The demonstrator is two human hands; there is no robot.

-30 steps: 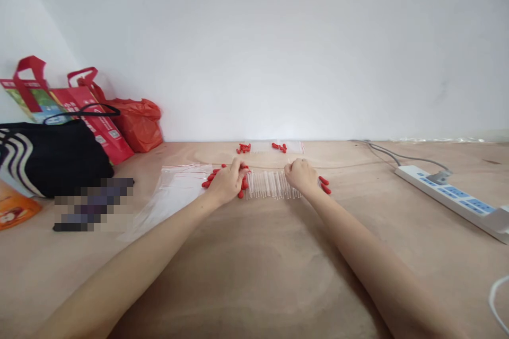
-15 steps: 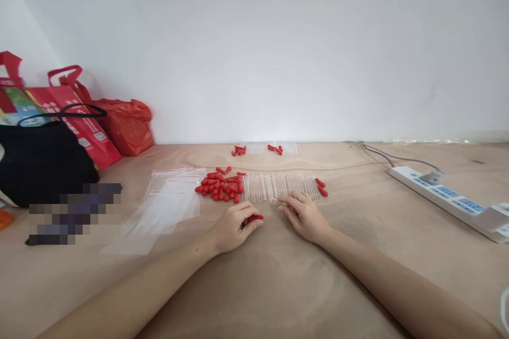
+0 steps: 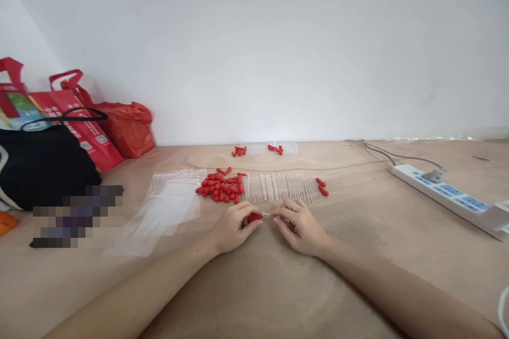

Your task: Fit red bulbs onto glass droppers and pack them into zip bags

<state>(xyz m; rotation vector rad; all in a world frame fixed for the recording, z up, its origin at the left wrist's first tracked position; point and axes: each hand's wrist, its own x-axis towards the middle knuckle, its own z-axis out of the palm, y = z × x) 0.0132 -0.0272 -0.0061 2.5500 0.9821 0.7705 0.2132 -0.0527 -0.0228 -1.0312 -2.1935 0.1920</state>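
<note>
My left hand is closed around a red rubber bulb, whose end shows between thumb and fingers. Facing it, my right hand pinches a thin clear tube; the tube's tip is at the bulb's end, and whether it is inside cannot be made out. Just beyond the hands lies a row of clear tubes side by side. A pile of red bulbs touches the row's left end, and two red bulbs lie at its right end.
Clear zip bags lie left of the pile. A filled clear bag with red bulbs is near the wall. Far left stand a black bag and red bags. At right is a white power strip with a grey cable.
My right hand has drawn back from the tube row with a tube between its fingers, bringing its tip to the red bulb. My left hand has hardly moved.
</note>
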